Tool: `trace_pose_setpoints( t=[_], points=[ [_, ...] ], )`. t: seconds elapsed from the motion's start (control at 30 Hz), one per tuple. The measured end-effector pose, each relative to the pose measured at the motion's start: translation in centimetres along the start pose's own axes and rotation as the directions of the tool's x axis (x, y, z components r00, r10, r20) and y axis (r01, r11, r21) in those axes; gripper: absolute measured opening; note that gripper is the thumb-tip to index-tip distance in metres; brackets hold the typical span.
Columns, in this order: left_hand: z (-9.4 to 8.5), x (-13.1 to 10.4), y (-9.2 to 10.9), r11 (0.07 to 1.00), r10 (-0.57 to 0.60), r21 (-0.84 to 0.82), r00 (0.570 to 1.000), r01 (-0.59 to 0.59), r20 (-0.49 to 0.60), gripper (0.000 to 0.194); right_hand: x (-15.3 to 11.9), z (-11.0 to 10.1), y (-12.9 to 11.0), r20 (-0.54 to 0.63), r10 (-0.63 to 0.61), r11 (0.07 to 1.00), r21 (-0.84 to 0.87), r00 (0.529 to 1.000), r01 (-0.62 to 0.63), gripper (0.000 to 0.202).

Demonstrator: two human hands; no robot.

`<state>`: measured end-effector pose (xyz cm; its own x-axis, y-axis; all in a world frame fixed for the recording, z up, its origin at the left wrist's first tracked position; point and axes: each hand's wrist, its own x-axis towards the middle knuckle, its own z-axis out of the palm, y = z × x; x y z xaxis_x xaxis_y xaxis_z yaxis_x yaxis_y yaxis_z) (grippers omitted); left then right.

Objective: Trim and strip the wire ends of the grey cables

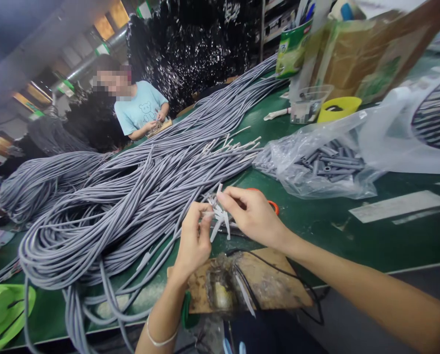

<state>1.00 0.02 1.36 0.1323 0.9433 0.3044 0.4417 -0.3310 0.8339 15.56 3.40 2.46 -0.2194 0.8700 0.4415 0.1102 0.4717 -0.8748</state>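
Short white translucent strips, perhaps small sleeves, fan out between my two hands above the green table. My left hand is closed, thumb and fingers pinching the strips from the left. From the right, my right hand pinches the same bunch between thumb and forefinger. One strip end sticks up above its fingertips. Just beyond my hands lie bundles of grey cables. Below them sits a wooden board with a stained block and a black cord. Orange scissor handles show partly behind my right hand.
A clear plastic bag of short grey tubes lies at the right. Behind it stand a yellow ring, a plastic cup and a green can. Another person works across the table. A white fan stands far right.
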Motion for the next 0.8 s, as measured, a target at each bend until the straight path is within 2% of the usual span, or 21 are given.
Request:
trace_pose_setpoints(
  t=[0.07, 0.13, 0.17, 0.23, 0.27, 0.3, 0.33, 0.37, 0.43, 0.5, 0.63, 0.8],
  points=[
    [-0.1, 0.1, -0.2, 0.997, 0.002, -0.073, 1.0, -0.003, -0.013, 0.024, 0.5, -1.2, 0.0, -0.003, 0.058, 0.978, 0.201, 0.998, -0.056, 0.038],
    [-0.2, 0.3, -0.4, 0.976, -0.022, -0.216, 0.998, 0.008, -0.06, 0.032, 1.2, -2.8, -0.1, -0.108, 0.105, 0.902, 0.43, 0.989, -0.049, 0.039],
    [-0.2, 0.5, -0.4, 0.953, -0.05, -0.303, 0.995, 0.02, -0.091, 0.035, 1.5, -3.5, -0.2, -0.198, 0.136, 0.855, 0.518, 0.971, -0.014, 0.04],
    [-0.2, 0.7, -0.2, 0.883, -0.124, -0.467, 0.984, 0.049, -0.131, 0.042, 1.9, -4.1, -0.3, -0.338, 0.196, 0.807, 0.589, 0.92, 0.044, 0.037],
    [-0.2, 0.8, 0.0, 0.843, -0.156, -0.535, 0.979, 0.062, -0.132, 0.045, 1.9, -3.8, -0.3, -0.337, 0.204, 0.828, 0.56, 0.919, 0.021, 0.036],
    [-0.2, 0.9, 0.3, 0.808, -0.175, -0.586, 0.976, 0.066, -0.131, 0.048, 1.8, -3.3, -0.3, -0.257, 0.204, 0.866, 0.497, 0.945, -0.052, 0.034],
    [-0.1, 0.9, 0.5, 0.783, -0.181, -0.619, 0.975, 0.064, -0.129, 0.05, 1.6, -2.5, -0.3, -0.12, 0.209, 0.898, 0.416, 0.971, -0.142, 0.035],
    [0.0, 0.9, 0.6, 0.771, -0.175, -0.635, 0.976, 0.056, -0.126, 0.05, 1.4, -1.7, -0.3, 0.014, 0.215, 0.914, 0.35, 0.977, -0.206, 0.039],
    [0.1, 0.7, 0.8, 0.766, -0.144, -0.642, 0.983, 0.036, -0.116, 0.049, 1.0, -0.1, -0.3, 0.181, 0.196, 0.926, 0.289, 0.964, -0.242, 0.043],
    [0.2, 0.5, 0.7, 0.768, -0.12, -0.639, 0.99, 0.042, -0.08, 0.046, 0.9, 0.7, -0.1, 0.196, 0.162, 0.925, 0.311, 0.967, -0.218, 0.03],
    [0.4, 0.2, 0.7, 0.751, -0.123, -0.656, 0.992, 0.072, -0.032, 0.042, 0.9, 0.6, 0.1, 0.055, 0.128, 0.939, 0.314, 0.99, -0.139, 0.02],
    [1.0, 0.2, 0.4, 0.799, -0.184, -0.597, 0.972, 0.064, -0.142, 0.043, 0.2, 1.2, 0.0, 0.106, 0.09, 0.969, 0.219, 0.99, -0.111, 0.017]
  ],
)
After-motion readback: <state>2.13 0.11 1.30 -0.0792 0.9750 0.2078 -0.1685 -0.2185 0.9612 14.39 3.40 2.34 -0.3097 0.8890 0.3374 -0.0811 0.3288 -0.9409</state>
